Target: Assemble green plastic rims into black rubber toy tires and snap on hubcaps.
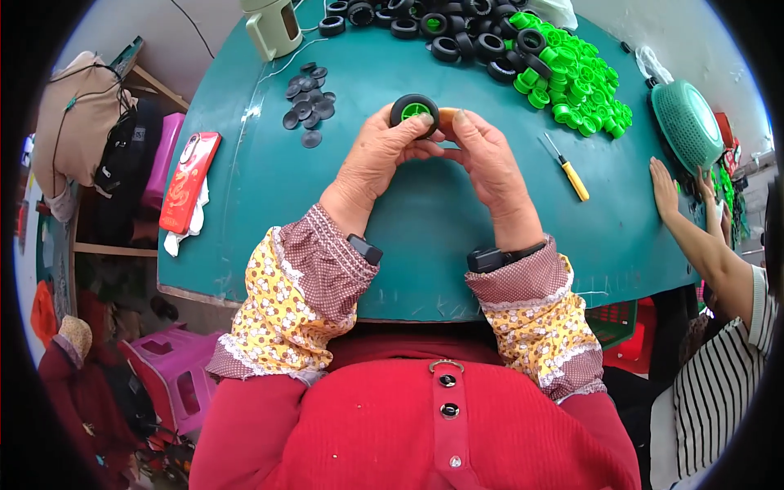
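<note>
Head view, item one: toy wheel (pixel 415 109), a black tyre around a green hub. I am holding it up over the teal surface (pixel 269 204), just beyond my knuckles, its flat face tilted toward me and its axle line running roughly away from me.

Item two: left hand (pixel 377 159). I am pinching the wheel with this grip, thumb and fingertips pressed on its lower left rim. The wrist is bending upward from the patterned sleeve, and the palm is turning inward toward the other hand.

Item three: right hand (pixel 488 163). I am closing this grip on a small orange piece (pixel 447 115) that is touching the wheel's right edge; most of that piece is hidden by my fingers, so I cannot tell its shape. Both hands are equally near the wheel, meeting at it from either side, with the forearms forming a narrow wedge.

Item four, surroundings: a cluster of dark discs (pixel 308 102) lying to the left of the wheel, a heap of black tyres (pixel 457 33) and a heap of green hubs (pixel 576 82) lying beyond it to the right, and a yellow-handled screwdriver (pixel 569 171) lying just right of my right hand.

Item five: another person's hand (pixel 665 189), resting flat on the far right edge near a green basket (pixel 686 122).
</note>
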A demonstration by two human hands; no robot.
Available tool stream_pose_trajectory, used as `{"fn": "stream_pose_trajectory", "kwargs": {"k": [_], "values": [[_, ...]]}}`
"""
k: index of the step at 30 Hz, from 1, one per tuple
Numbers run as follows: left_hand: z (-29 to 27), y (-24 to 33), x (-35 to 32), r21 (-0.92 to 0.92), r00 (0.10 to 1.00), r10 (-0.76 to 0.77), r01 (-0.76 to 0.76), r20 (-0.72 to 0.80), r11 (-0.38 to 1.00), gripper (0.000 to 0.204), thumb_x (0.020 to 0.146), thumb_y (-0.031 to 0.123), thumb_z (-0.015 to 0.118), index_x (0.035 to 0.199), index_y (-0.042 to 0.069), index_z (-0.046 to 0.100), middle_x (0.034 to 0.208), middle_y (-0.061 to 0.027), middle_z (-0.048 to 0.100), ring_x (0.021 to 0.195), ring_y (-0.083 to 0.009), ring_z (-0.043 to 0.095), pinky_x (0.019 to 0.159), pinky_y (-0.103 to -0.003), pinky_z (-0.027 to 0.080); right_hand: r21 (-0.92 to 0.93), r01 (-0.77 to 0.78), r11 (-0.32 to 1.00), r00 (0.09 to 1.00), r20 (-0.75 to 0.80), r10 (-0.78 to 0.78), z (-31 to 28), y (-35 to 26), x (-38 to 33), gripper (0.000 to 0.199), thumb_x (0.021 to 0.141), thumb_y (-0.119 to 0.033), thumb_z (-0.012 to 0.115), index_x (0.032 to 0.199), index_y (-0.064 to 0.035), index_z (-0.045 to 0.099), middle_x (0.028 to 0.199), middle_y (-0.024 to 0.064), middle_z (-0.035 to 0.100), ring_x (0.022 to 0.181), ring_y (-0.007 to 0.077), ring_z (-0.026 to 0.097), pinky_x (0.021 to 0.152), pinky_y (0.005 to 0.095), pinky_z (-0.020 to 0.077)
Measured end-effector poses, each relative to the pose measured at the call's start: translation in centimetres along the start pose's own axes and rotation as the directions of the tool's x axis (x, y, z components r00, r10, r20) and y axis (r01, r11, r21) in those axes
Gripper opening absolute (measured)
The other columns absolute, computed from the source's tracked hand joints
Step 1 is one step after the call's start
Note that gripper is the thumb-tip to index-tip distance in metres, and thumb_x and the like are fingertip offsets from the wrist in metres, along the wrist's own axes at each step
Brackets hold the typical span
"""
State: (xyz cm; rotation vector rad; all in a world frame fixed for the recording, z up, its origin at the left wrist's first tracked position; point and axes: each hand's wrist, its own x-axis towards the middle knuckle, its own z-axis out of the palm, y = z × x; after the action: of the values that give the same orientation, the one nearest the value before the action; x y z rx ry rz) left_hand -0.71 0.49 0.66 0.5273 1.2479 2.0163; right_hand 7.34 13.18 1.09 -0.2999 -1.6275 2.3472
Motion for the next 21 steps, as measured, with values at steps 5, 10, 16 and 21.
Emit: {"fn": "stream_pose_trajectory", "kwargs": {"k": [5,10,16,21], "values": [[0.5,-0.2,0.1,0.074,0.999,-0.021,0.018,0.040,0.997,0.029,0.080,0.019,0.060,0.100,0.000,0.051,0.084,-0.0101,0.060,0.069,-0.0138,0.061,0.064,-0.022,0.050,-0.109,0.027,0.994,0.999,0.036,-0.023,-0.3,0.4,0.2,0.030,0.087,-0.028,0.051,0.100,-0.0018,0.057,0.083,0.0017,0.058,0.071,0.0094,0.054,0.066,0.0219,0.0435],[0.8,-0.2,0.8,0.136,0.998,-0.052,0.047,0.032,0.990,0.030,0.079,0.023,0.061,0.096,-0.001,0.054,0.081,-0.0070,0.059,0.069,-0.0126,0.060,0.060,-0.020,0.046,-0.070,0.011,0.997,1.000,-0.020,-0.012,-0.9,0.4,0.9,0.029,0.086,-0.028,0.052,0.097,-0.0013,0.058,0.081,0.0002,0.058,0.070,0.0077,0.053,0.065,0.0217,0.0433],[-2.2,1.1,1.4,0.261,0.983,0.125,-0.087,-0.133,0.962,0.030,0.083,0.024,0.055,0.100,-0.001,0.055,0.080,-0.0073,0.059,0.064,-0.0106,0.056,0.060,-0.021,0.046,-0.139,-0.018,0.990,0.997,-0.082,0.007,-1.1,1.5,1.2,0.026,0.086,-0.027,0.053,0.091,-0.0020,0.058,0.074,-0.0015,0.056,0.065,0.0053,0.050,0.059,0.0205,0.0422],[-0.3,0.2,0.7,0.427,0.988,-0.153,0.131,0.017,0.895,0.031,0.082,0.021,0.057,0.105,0.000,0.054,0.085,-0.0039,0.058,0.070,-0.0105,0.056,0.062,-0.021,0.047,-0.243,0.041,0.969,0.998,-0.031,-0.050,-1.1,1.9,0.2,0.022,0.085,-0.022,0.055,0.090,0.0001,0.057,0.071,-0.0017,0.054,0.064,0.0052,0.048,0.058,0.0195,0.0415]]}}
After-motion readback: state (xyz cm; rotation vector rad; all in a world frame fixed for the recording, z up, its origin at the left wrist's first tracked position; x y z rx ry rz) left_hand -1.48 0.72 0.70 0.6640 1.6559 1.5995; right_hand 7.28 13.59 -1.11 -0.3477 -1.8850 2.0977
